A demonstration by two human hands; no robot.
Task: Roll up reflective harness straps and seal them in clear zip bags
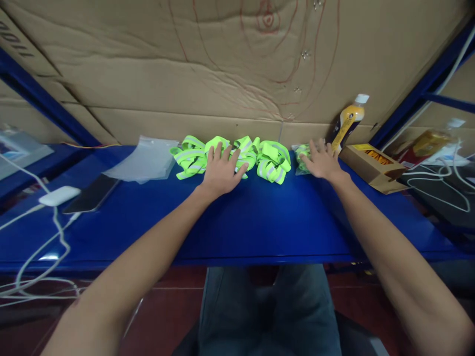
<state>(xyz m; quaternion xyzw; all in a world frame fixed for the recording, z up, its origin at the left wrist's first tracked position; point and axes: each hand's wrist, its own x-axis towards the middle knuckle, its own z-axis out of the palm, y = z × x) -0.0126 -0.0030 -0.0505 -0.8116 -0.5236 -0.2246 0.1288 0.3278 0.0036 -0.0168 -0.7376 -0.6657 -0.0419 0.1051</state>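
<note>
A row of bundled neon-yellow reflective straps (273,160) lies along the back of the blue table. My left hand (221,170) rests on the middle of the row, fingers spread, partly covering the bundles beneath it. To the right, my right hand (322,160) lies with its fingers apart over a clear plastic bag (302,163) holding more neon-yellow strap. Much of that bag is hidden under the hand. Left of the row, a stack of clear plastic bags (148,159) lies flat, with neither hand touching it.
An orange drink bottle (349,121) stands behind an open cardboard box (374,168) on the right. At left are a dark phone (92,194), a white charger (59,196) and trailing white cables (59,237). A cardboard panel (148,74) backs the blue table (260,222).
</note>
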